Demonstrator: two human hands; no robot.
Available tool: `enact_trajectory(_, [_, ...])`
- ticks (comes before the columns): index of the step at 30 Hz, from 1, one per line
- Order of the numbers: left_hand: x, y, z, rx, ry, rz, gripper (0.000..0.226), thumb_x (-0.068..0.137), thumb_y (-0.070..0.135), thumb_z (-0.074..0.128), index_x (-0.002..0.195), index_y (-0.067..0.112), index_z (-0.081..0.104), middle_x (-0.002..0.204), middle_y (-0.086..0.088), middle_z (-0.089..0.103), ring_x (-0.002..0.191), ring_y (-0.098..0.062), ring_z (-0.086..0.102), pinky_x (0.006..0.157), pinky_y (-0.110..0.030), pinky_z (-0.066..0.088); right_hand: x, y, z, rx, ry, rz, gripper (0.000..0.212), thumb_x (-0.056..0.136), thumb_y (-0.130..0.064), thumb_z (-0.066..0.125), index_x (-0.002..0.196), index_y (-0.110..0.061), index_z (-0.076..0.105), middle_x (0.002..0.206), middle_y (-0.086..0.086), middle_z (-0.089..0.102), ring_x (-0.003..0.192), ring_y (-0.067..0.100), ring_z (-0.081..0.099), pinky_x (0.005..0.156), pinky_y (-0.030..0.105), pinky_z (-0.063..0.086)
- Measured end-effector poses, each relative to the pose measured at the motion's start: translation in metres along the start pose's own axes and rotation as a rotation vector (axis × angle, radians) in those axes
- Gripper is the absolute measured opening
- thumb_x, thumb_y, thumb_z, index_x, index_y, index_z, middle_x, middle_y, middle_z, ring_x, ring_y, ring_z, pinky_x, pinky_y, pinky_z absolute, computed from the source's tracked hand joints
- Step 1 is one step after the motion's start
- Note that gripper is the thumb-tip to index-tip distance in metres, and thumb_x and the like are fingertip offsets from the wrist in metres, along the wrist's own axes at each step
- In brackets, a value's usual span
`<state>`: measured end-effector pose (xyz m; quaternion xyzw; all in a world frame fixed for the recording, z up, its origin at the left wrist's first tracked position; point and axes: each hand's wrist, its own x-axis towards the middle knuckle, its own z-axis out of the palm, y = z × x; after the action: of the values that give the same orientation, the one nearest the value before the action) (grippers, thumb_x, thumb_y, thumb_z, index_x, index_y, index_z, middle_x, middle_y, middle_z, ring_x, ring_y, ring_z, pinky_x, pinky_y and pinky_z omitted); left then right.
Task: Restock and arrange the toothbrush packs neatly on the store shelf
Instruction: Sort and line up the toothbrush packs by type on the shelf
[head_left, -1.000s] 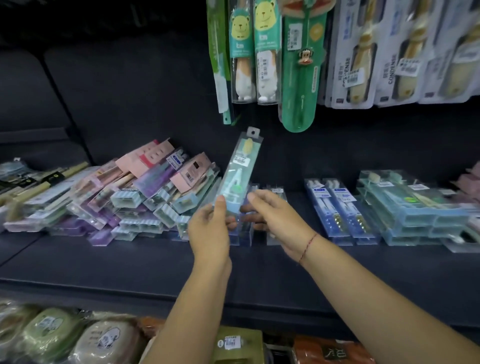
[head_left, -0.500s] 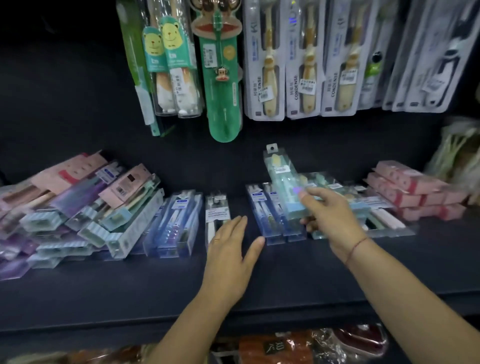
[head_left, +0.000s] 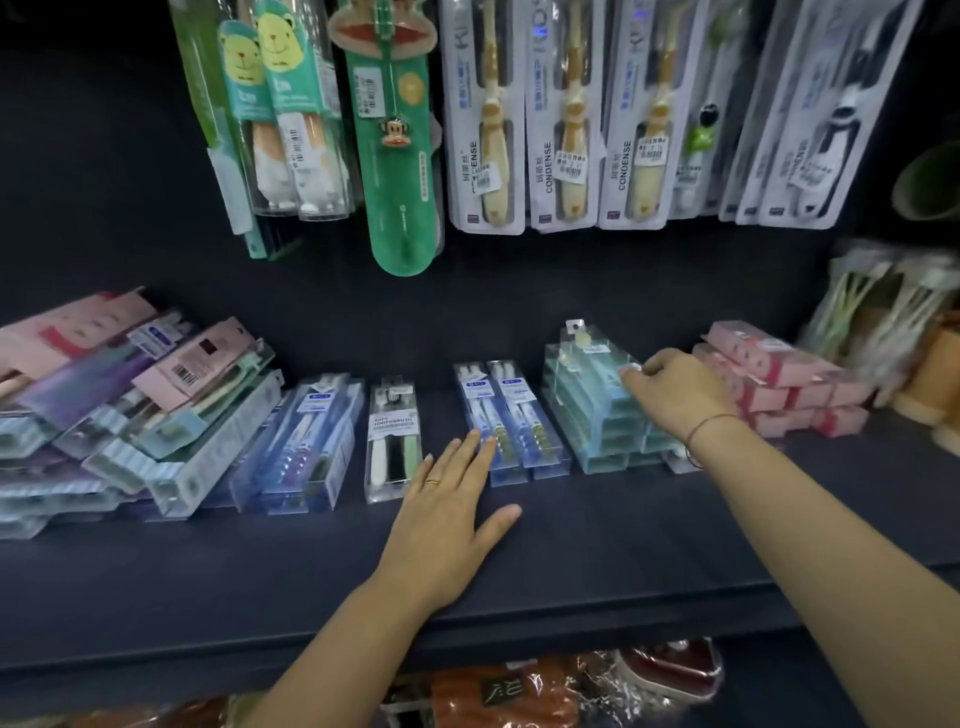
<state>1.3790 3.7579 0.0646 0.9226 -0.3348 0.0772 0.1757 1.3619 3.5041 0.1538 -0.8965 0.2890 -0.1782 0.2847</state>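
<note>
Resting on dark shelf, left hand lies flat, fingers straight and spread, fingertips touching near end of blue twin packs just left of teal pack stack. Right hand sits atop that stack, fingers curled round right edge of top teal pack, which lies flat, hang tab toward back wall. Soft toothbrush pack left of blue pair; jumbled heap of pink and purple packs far left of stack; pink boxes just right of it. Blister-carded toothbrushes hang above stack
</note>
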Motion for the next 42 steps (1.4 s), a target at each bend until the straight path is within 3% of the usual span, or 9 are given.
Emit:
enact_trajectory(4, [-0.001, 0.000, -0.002, 0.013, -0.007, -0.012, 0.074, 0.094, 0.068, 0.020, 0.152, 0.034, -0.011, 0.155, 0.020, -0.017, 0.147, -0.003, -0.014, 0.118, -0.025, -0.014, -0.017, -0.006, 0.003, -0.080, 0.089, -0.033, 0.042, 0.095, -0.040, 0.051, 0.127, -0.012, 0.053, 0.128, 0.015, 0.050, 0.102, 0.034, 0.055, 0.073, 0.033, 0.036])
enact_trajectory(8, [-0.003, -0.023, -0.019, 0.080, 0.163, -0.142, 0.086, 0.085, 0.072, 0.007, 0.157, 0.024, 0.010, 0.163, 0.008, 0.005, 0.151, -0.013, 0.001, 0.119, -0.030, -0.009, -0.055, -0.034, 0.013, 0.073, 0.229, -0.292, 0.038, 0.094, -0.029, 0.056, 0.129, -0.014, 0.052, 0.128, 0.010, 0.043, 0.097, 0.029, 0.054, 0.077, 0.034, 0.039])
enact_trajectory(13, [-0.027, -0.094, -0.062, 0.262, 0.584, -0.475, 0.055, 0.086, 0.030, 0.072, 0.132, 0.004, 0.056, 0.136, -0.020, 0.054, 0.130, -0.041, 0.046, 0.108, -0.056, 0.031, -0.100, -0.078, 0.069, 0.223, -0.113, -0.518, 0.032, 0.093, -0.028, 0.060, 0.122, -0.017, 0.057, 0.111, -0.004, 0.046, 0.076, 0.013, 0.051, 0.085, 0.030, 0.045])
enact_trajectory(19, [-0.051, -0.118, -0.063, 0.278, 0.479, -0.519, 0.042, 0.084, 0.025, 0.074, 0.116, 0.000, 0.065, 0.107, -0.019, 0.065, 0.100, -0.041, 0.059, 0.081, -0.050, 0.048, -0.133, -0.138, 0.144, 0.434, -0.573, -0.356, 0.046, 0.094, -0.036, 0.060, 0.131, -0.012, 0.049, 0.128, 0.000, 0.052, 0.113, 0.015, 0.056, 0.097, 0.027, 0.044])
enact_trajectory(24, [-0.055, -0.125, -0.052, 0.084, 0.374, -0.493, 0.040, 0.095, 0.020, 0.061, 0.129, -0.002, 0.058, 0.132, -0.018, 0.058, 0.125, -0.039, 0.048, 0.104, -0.045, 0.038, -0.145, -0.170, 0.173, 0.484, -0.616, -0.201, 0.030, 0.093, -0.033, 0.057, 0.112, -0.012, 0.046, 0.108, 0.003, 0.053, 0.088, 0.016, 0.050, 0.059, 0.020, 0.036])
enact_trajectory(27, [-0.057, -0.125, -0.057, -0.042, 0.401, -0.539, 0.039, 0.100, 0.023, 0.051, 0.134, 0.005, 0.054, 0.142, -0.010, 0.050, 0.133, -0.029, 0.041, 0.107, -0.039, 0.035, -0.152, -0.174, 0.183, 0.505, -0.627, -0.192, 0.062, 0.096, -0.030, 0.053, 0.150, -0.026, 0.024, 0.132, 0.005, 0.046, 0.112, 0.022, 0.054, 0.082, 0.026, 0.044])
enact_trajectory(31, [-0.058, -0.111, -0.065, -0.340, 0.422, -0.642, 0.032, 0.103, 0.023, 0.046, 0.131, 0.011, 0.053, 0.140, 0.000, 0.045, 0.105, -0.011, 0.047, 0.085, -0.026, 0.035, -0.153, -0.171, 0.190, 0.367, -0.530, -0.266, 0.057, 0.099, -0.027, 0.049, 0.151, -0.034, 0.026, 0.133, 0.009, 0.040, 0.123, 0.028, 0.047, 0.104, 0.035, 0.041])
enact_trajectory(36, [-0.060, -0.103, -0.063, -0.385, 0.485, -0.703, 0.028, 0.099, 0.033, 0.053, 0.119, 0.013, 0.054, 0.129, 0.003, 0.045, 0.084, -0.010, 0.049, 0.074, -0.028, 0.037, -0.162, -0.163, 0.185, 0.304, -0.419, -0.385, 0.043, 0.096, -0.020, 0.055, 0.137, -0.023, 0.043, 0.119, 0.009, 0.047, 0.111, 0.027, 0.051, 0.094, 0.032, 0.044])
enact_trajectory(42, [-0.057, -0.100, -0.054, -0.283, 0.506, -0.663, 0.037, 0.093, 0.042, 0.060, 0.118, 0.017, 0.054, 0.129, 0.004, 0.042, 0.105, -0.020, 0.056, 0.073, -0.037, 0.048, -0.171, -0.153, 0.172, 0.329, -0.368, -0.369, 0.037, 0.095, -0.019, 0.053, 0.130, -0.021, 0.042, 0.111, 0.008, 0.054, 0.096, 0.024, 0.055, 0.072, 0.027, 0.040])
